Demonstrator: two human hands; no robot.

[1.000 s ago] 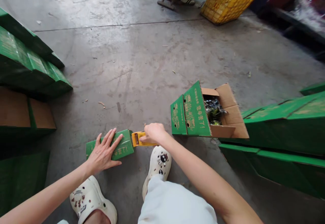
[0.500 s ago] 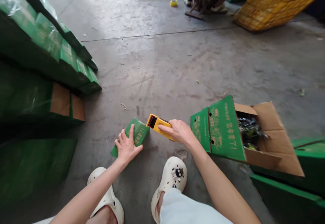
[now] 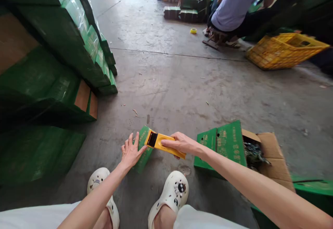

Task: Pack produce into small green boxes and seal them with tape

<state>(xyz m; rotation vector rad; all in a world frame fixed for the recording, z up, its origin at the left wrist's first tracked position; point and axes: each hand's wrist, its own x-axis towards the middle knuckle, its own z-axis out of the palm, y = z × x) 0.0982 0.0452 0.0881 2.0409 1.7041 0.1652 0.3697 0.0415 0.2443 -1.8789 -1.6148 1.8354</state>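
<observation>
A small green printed box (image 3: 142, 161) stands on the floor in front of my feet. My left hand (image 3: 131, 151) rests on its left side, open with fingers spread, the thumb pointing toward the tool. My right hand (image 3: 182, 144) is wrapped round a yellow stapler-like tool (image 3: 166, 145) with a dark window near its front. The front end of the tool lies over the upper right edge of the box; whether it presses on it I cannot tell. Nearby on the right, a larger green carton (image 3: 230, 144) has open brown flaps (image 3: 273, 152) and dark plastic-wrapped contents.
Stacked green cartons (image 3: 101, 66) rise on the left. Another green carton (image 3: 312, 187) lies at the lower right. Farther off are a seated person (image 3: 236, 7), a tilted yellow crate (image 3: 283, 54) and a yellow tape roll (image 3: 193, 31). My white clogs (image 3: 173, 189) flank the work area.
The view has tilted up. The yellow tool has moved left from the box's corner to over its top edge. My left hand's fingers have opened out more on the box.
</observation>
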